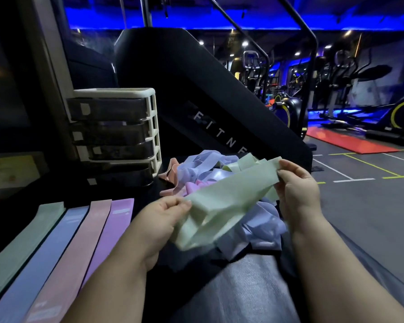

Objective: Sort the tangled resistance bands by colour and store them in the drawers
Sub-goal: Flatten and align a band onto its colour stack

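Drawer unit (117,134) far-left, contents too dark to read | sorted strips on your left, green strip (21,243) outermost | tangled pile (205,173) just beyond your hands | green band (222,201) spans both hands, long axis low-left to high-right | your left hand (159,220) pinches the low end, right hand (299,192) pinches the top; left sits nearer the green strip

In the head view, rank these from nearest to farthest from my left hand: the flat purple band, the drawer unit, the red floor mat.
1. Flat purple band, just left of the left hand.
2. Drawer unit, further back on the left.
3. Red floor mat, far off to the right.
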A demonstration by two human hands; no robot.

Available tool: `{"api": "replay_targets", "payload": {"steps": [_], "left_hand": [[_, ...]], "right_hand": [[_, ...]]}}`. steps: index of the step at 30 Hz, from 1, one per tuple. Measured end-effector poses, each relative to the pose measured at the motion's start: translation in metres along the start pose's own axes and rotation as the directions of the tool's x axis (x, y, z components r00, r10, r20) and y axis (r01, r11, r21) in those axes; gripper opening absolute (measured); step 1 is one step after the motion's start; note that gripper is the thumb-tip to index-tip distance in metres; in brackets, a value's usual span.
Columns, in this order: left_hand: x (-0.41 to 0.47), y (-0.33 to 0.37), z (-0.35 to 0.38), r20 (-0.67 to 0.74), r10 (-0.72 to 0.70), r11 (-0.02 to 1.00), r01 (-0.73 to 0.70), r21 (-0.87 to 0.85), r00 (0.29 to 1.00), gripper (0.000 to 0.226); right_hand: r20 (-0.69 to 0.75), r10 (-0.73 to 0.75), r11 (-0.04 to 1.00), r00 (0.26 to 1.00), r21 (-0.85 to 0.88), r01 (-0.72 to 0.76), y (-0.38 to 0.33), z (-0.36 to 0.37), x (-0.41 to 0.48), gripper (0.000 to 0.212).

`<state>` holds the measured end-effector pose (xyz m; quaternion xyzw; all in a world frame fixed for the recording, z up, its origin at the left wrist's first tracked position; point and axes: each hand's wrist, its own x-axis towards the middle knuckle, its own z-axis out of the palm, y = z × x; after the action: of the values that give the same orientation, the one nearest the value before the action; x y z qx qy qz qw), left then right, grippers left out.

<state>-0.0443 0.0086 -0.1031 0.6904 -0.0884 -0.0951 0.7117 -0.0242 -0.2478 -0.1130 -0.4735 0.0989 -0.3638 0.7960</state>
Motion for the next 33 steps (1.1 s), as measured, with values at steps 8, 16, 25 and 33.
{"api": "replay_targets", "payload": {"steps": [8, 16, 25, 33], "left_hand": [[-0.004, -0.008, 0.006, -0.022, -0.009, 0.985, 0.005, -0.173, 1.000, 0.011], [0.007, -0.023, -0.007, -0.151, -0.003, 0.995, 0.019, 0.101, 0.989, 0.022], [0.008, -0.022, -0.008, -0.214, 0.001, 0.978, 0.044, 0.205, 0.977, 0.013], [-0.007, -0.010, -0.008, 0.103, -0.058, 0.997, 0.051, 0.062, 0.993, 0.070]], "right_hand": [[0.012, 0.020, 1.000, 1.000, 0.007, -0.020, -0.001, -0.001, -0.001, 0.022], [-0.015, 0.060, 0.998, 0.998, -0.028, -0.060, -0.008, 0.001, -0.002, 0.042], [0.146, 0.051, 0.999, 0.988, -0.027, -0.047, -0.006, -0.001, -0.006, 0.034], [0.065, -0.048, 0.978, 0.997, -0.199, 0.060, 0.000, -0.007, -0.003, 0.011]]}}
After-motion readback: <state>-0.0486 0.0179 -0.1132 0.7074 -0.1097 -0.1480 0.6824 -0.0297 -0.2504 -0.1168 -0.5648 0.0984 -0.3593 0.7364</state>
